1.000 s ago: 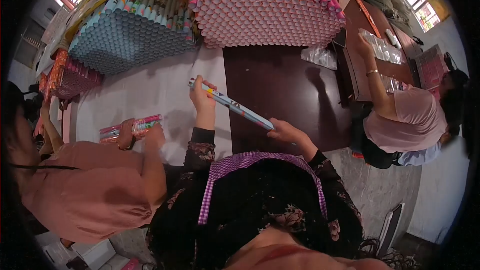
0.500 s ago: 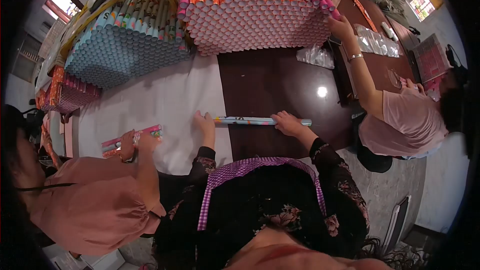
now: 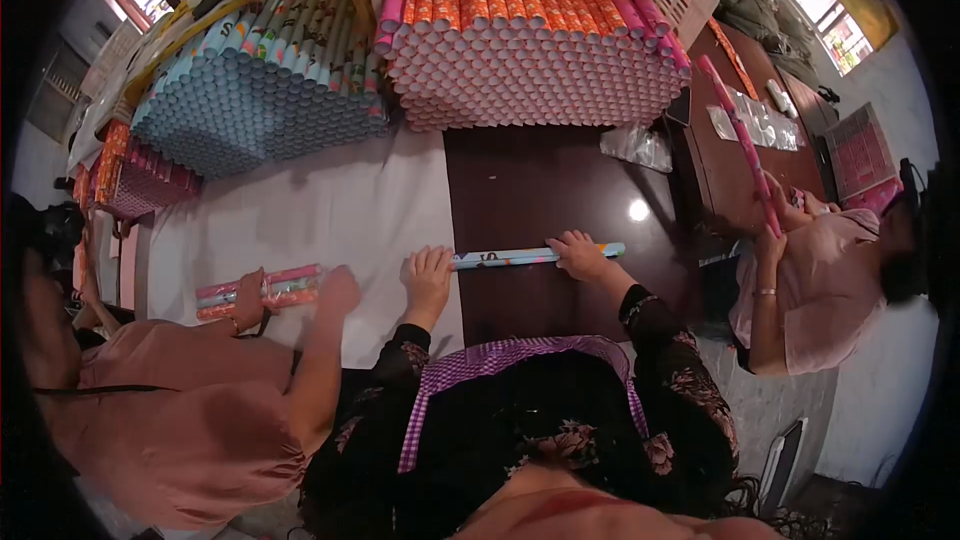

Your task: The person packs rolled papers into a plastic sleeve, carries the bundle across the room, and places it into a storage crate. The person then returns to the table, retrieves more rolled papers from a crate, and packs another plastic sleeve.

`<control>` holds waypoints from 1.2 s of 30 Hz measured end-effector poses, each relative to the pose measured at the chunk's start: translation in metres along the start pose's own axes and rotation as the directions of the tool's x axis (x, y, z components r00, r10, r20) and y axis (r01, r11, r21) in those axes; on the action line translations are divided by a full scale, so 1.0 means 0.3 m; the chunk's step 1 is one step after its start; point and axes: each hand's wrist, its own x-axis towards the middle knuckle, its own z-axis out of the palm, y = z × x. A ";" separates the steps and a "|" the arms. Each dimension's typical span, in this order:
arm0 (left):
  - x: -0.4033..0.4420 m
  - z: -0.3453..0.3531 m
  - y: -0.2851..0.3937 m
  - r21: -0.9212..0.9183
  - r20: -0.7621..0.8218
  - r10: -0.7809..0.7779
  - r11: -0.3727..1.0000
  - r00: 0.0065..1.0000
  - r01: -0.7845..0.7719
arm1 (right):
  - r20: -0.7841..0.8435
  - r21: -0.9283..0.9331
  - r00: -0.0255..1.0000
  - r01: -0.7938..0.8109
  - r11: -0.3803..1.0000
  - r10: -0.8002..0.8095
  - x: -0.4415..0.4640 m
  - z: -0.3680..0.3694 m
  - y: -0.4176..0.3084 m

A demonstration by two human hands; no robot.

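Note:
A light blue patterned paper roll (image 3: 512, 258) lies crosswise in front of me, partly on a white sheet and partly on dark brown tabletop. My left hand (image 3: 428, 277) rests over its left end with the fingers stretched forward, hiding that end. Near the other end, my right hand (image 3: 583, 256) lies across the roll, fingers extended and slightly apart. A short piece of the roll shows beyond my right hand. Neither hand is wrapped round the paper.
Behind stand stacks of blue rolls (image 3: 250, 105) and orange rolls (image 3: 530, 70). At left, a co-worker's hands are at a bagged pack of rolls (image 3: 285, 290). The co-worker at right holds a pink roll (image 3: 740, 135). Clear plastic bags (image 3: 638, 148) lie nearby.
My left hand has gone from a bent-finger hold at the roll's end to lying over it. The right co-worker has drawn a pink roll from the stack.

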 end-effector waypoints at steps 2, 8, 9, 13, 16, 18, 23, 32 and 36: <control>0.000 0.003 -0.001 0.012 -0.053 0.005 1.000 0.999 -0.004 | 0.068 0.034 0.998 0.000 0.999 -0.002 0.028 -0.052 0.000; 0.006 -0.001 0.001 0.012 -0.102 0.022 1.000 0.995 -0.021 | -0.325 0.320 0.944 0.163 0.933 -0.054 0.425 -0.347 -0.004; 0.010 -0.009 0.005 -0.040 -0.066 -0.014 0.999 0.998 0.011 | -0.463 0.430 0.886 0.192 0.882 0.032 0.482 -0.475 -0.086; -0.005 0.024 -0.011 -0.014 -0.145 0.009 1.000 0.989 -0.012 | -0.669 0.441 0.739 0.300 0.846 0.087 0.860 -0.835 -0.187; 0.002 0.000 -0.009 -0.043 -0.138 0.011 0.999 0.990 -0.017 | -0.559 0.565 0.802 0.182 0.805 0.210 1.083 -1.043 -0.268; 0.020 -0.041 0.008 0.038 -0.147 0.028 0.999 0.989 -0.023 | -0.442 0.525 0.852 -0.008 0.851 0.281 1.142 -1.159 -0.359; 0.026 -0.043 0.004 0.061 -0.200 0.033 0.998 0.979 -0.021 | -0.600 0.291 0.760 -0.083 0.953 0.250 1.399 -1.124 -0.389; 0.002 -0.012 -0.009 -0.037 -0.090 -0.037 0.999 0.995 0.034 | -0.300 0.343 0.909 -0.181 0.922 0.290 1.360 -1.180 -0.432; 0.003 -0.010 -0.002 -0.005 -0.081 -0.048 0.999 0.996 0.047 | -0.346 0.307 0.921 -0.072 0.949 0.181 1.364 -1.207 -0.306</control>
